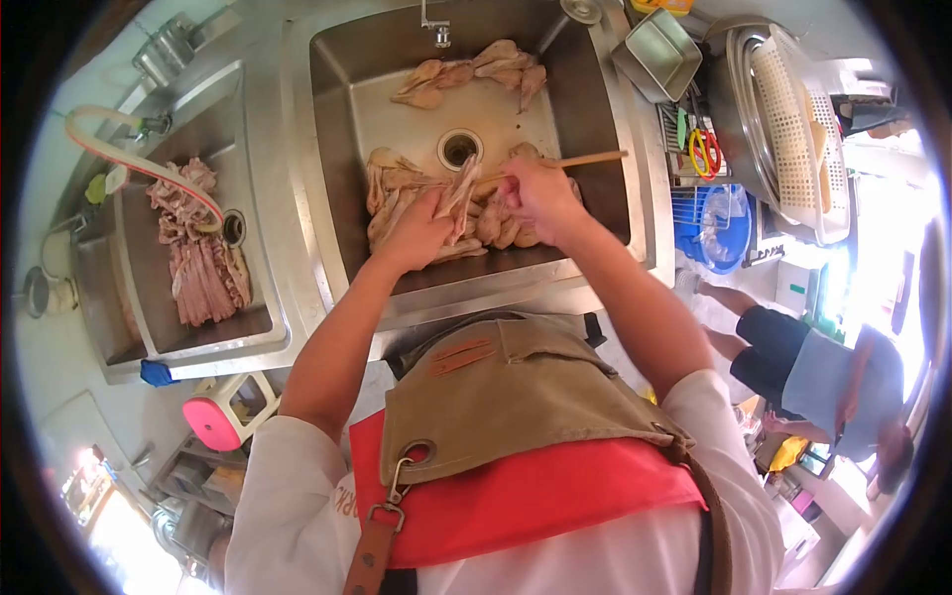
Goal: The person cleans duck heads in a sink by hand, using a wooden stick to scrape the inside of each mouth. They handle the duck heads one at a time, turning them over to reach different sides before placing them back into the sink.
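A pale, long piece of raw poultry [461, 203] stands up from my left hand [420, 234], whose fingers are closed around its lower part. My right hand [543, 200] grips a thin wooden stick [597, 159]. One end of the stick reaches out past the knuckles to the right, while its other end points left toward the poultry piece. Both hands are over a heap of raw poultry [395, 203] along the near side of the steel sink [342, 129]. More raw poultry pieces [428, 84] lie at the sink's far side, beyond the drain [458, 149].
A second sink [149, 268] on the left contains pinkish raw meat [203, 283] and a hose [164, 169]. Right of my sink are a metal container [659, 55], a perforated white basket [783, 129], scissors [704, 154] and a blue bucket [722, 233]. Another person [833, 372] is at right.
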`<control>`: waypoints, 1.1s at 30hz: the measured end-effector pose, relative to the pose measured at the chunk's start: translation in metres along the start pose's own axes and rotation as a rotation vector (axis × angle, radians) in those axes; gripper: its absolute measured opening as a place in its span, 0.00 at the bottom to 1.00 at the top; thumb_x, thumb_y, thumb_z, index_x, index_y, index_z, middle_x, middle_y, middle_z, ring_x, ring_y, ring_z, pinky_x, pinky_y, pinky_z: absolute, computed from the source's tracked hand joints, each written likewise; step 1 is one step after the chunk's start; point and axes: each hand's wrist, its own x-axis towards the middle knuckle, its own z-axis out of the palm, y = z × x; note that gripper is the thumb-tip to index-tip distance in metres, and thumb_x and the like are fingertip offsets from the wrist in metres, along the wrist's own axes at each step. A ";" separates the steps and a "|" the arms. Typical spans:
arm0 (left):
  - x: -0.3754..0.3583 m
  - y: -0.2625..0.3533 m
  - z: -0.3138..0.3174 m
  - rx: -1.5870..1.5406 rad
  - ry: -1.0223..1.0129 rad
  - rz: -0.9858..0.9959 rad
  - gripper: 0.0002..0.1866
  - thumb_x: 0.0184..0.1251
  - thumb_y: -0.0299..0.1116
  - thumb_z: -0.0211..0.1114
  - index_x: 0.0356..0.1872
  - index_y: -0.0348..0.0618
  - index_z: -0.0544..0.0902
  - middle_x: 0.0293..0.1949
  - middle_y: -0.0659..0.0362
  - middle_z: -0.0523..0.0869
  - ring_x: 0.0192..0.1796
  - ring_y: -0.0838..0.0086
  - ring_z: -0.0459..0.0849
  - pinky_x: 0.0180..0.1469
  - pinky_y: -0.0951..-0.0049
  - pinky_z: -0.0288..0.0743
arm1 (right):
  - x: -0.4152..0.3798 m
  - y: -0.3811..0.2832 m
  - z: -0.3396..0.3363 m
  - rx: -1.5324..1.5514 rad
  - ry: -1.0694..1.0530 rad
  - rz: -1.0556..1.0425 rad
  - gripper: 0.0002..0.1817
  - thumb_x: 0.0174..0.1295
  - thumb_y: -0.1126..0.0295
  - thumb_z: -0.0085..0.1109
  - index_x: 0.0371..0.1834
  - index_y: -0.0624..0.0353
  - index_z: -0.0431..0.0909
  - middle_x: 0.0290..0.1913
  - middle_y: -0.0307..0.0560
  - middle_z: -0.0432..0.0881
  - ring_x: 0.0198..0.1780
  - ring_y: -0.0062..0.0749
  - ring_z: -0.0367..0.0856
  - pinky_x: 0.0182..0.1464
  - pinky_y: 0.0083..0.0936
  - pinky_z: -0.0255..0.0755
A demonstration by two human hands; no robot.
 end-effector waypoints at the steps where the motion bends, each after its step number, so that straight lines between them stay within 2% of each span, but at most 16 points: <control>1: 0.004 -0.003 -0.005 -0.044 -0.041 -0.054 0.15 0.63 0.23 0.54 0.52 0.40 0.73 0.36 0.58 0.79 0.33 0.74 0.77 0.32 0.71 0.72 | 0.004 -0.001 -0.004 0.165 -0.014 0.117 0.10 0.61 0.66 0.54 0.25 0.60 0.76 0.23 0.56 0.79 0.26 0.51 0.80 0.29 0.41 0.74; 2: 0.006 -0.005 -0.007 -0.094 -0.077 -0.109 0.16 0.63 0.22 0.54 0.52 0.39 0.72 0.35 0.58 0.79 0.32 0.74 0.77 0.31 0.71 0.72 | 0.004 0.000 -0.006 0.323 -0.033 0.234 0.09 0.60 0.68 0.55 0.25 0.60 0.76 0.23 0.56 0.78 0.25 0.52 0.79 0.29 0.42 0.74; 5: 0.015 0.003 -0.008 -0.383 -0.032 -0.297 0.18 0.60 0.20 0.54 0.54 0.38 0.71 0.32 0.58 0.78 0.31 0.74 0.76 0.30 0.71 0.70 | -0.030 -0.003 0.020 -0.486 0.138 -0.655 0.11 0.61 0.69 0.55 0.23 0.62 0.74 0.21 0.58 0.77 0.24 0.55 0.78 0.28 0.43 0.73; 8: 0.018 0.005 -0.013 -0.527 -0.029 -0.343 0.18 0.60 0.20 0.55 0.53 0.38 0.72 0.32 0.58 0.79 0.31 0.75 0.78 0.29 0.75 0.71 | -0.046 -0.010 0.026 -0.539 0.075 -0.720 0.11 0.60 0.69 0.56 0.22 0.62 0.73 0.19 0.58 0.77 0.23 0.55 0.78 0.26 0.44 0.73; 11: 0.009 0.016 0.003 -0.479 -0.012 -0.356 0.19 0.59 0.20 0.56 0.54 0.38 0.72 0.32 0.58 0.80 0.32 0.76 0.79 0.29 0.76 0.72 | -0.033 0.003 0.022 -0.549 0.119 -0.581 0.10 0.59 0.69 0.57 0.22 0.62 0.73 0.19 0.56 0.77 0.23 0.55 0.79 0.25 0.45 0.73; 15: 0.020 -0.015 -0.002 -0.304 -0.005 -0.372 0.23 0.59 0.20 0.57 0.58 0.37 0.70 0.35 0.57 0.80 0.31 0.76 0.79 0.30 0.75 0.73 | -0.042 -0.009 0.016 -0.577 0.024 -0.639 0.10 0.59 0.70 0.58 0.23 0.62 0.73 0.19 0.56 0.77 0.23 0.54 0.80 0.25 0.43 0.74; 17: 0.020 0.001 0.006 -0.370 -0.023 -0.386 0.25 0.58 0.19 0.56 0.60 0.37 0.70 0.35 0.57 0.79 0.32 0.74 0.78 0.32 0.74 0.73 | -0.027 0.016 0.012 -0.619 0.078 -0.643 0.09 0.59 0.70 0.58 0.24 0.62 0.74 0.20 0.57 0.78 0.24 0.54 0.81 0.25 0.42 0.74; 20: 0.028 0.002 0.004 -0.424 0.039 -0.398 0.25 0.58 0.19 0.57 0.60 0.37 0.70 0.37 0.57 0.79 0.36 0.71 0.79 0.35 0.71 0.74 | -0.039 0.009 0.016 -0.578 -0.090 -0.666 0.09 0.61 0.69 0.56 0.26 0.61 0.75 0.23 0.57 0.80 0.27 0.53 0.81 0.28 0.44 0.75; 21: 0.025 -0.001 0.005 -0.427 0.060 -0.411 0.25 0.58 0.19 0.57 0.60 0.37 0.70 0.38 0.57 0.80 0.38 0.70 0.80 0.37 0.70 0.75 | -0.034 0.019 0.018 -0.607 -0.060 -0.599 0.10 0.61 0.67 0.55 0.26 0.60 0.76 0.24 0.56 0.80 0.28 0.53 0.82 0.29 0.44 0.75; 23: 0.028 -0.012 0.014 -0.169 -0.072 -0.312 0.28 0.57 0.21 0.60 0.62 0.37 0.69 0.43 0.53 0.82 0.45 0.65 0.81 0.43 0.66 0.76 | -0.003 0.052 0.010 -0.680 0.013 -0.480 0.12 0.62 0.63 0.54 0.26 0.57 0.78 0.24 0.55 0.81 0.30 0.52 0.82 0.31 0.45 0.76; 24: 0.030 -0.023 0.020 -0.047 -0.129 -0.266 0.30 0.56 0.22 0.61 0.63 0.37 0.68 0.46 0.51 0.83 0.48 0.63 0.82 0.46 0.64 0.76 | 0.003 0.064 0.008 -0.432 0.007 -0.469 0.14 0.64 0.61 0.53 0.28 0.59 0.78 0.27 0.58 0.81 0.35 0.56 0.82 0.36 0.46 0.76; 27: 0.048 -0.071 0.025 0.431 0.075 -0.370 0.26 0.59 0.25 0.62 0.61 0.36 0.71 0.46 0.47 0.82 0.42 0.58 0.82 0.46 0.64 0.75 | -0.009 0.043 -0.002 -0.354 -0.090 -0.245 0.15 0.67 0.62 0.51 0.29 0.62 0.77 0.29 0.60 0.80 0.36 0.59 0.80 0.40 0.45 0.75; 29: 0.038 -0.153 0.026 0.928 0.136 -0.066 0.22 0.60 0.28 0.63 0.56 0.35 0.74 0.44 0.44 0.82 0.41 0.57 0.81 0.44 0.63 0.75 | -0.019 0.048 -0.010 -0.199 -0.107 -0.156 0.15 0.68 0.63 0.51 0.28 0.63 0.76 0.29 0.61 0.80 0.36 0.59 0.81 0.39 0.45 0.74; 31: 0.058 -0.156 0.009 1.083 -0.106 -0.140 0.22 0.59 0.31 0.64 0.54 0.35 0.76 0.47 0.41 0.81 0.45 0.55 0.82 0.46 0.61 0.75 | -0.018 0.061 -0.024 -0.126 -0.081 -0.130 0.15 0.69 0.65 0.51 0.28 0.64 0.75 0.29 0.61 0.79 0.34 0.58 0.80 0.37 0.44 0.73; 32: 0.089 -0.153 -0.001 0.976 -0.372 -0.391 0.24 0.58 0.33 0.65 0.56 0.34 0.76 0.52 0.39 0.80 0.50 0.53 0.82 0.49 0.59 0.76 | -0.021 0.070 -0.029 -0.129 -0.048 -0.133 0.15 0.69 0.66 0.51 0.27 0.64 0.75 0.28 0.61 0.78 0.32 0.58 0.79 0.36 0.43 0.72; 33: 0.114 -0.145 -0.014 0.865 -0.461 -0.515 0.22 0.59 0.35 0.65 0.54 0.35 0.78 0.49 0.41 0.80 0.49 0.54 0.82 0.48 0.59 0.76 | -0.029 0.077 -0.031 -0.124 -0.018 -0.127 0.14 0.69 0.67 0.51 0.27 0.65 0.74 0.27 0.61 0.77 0.31 0.57 0.78 0.35 0.42 0.71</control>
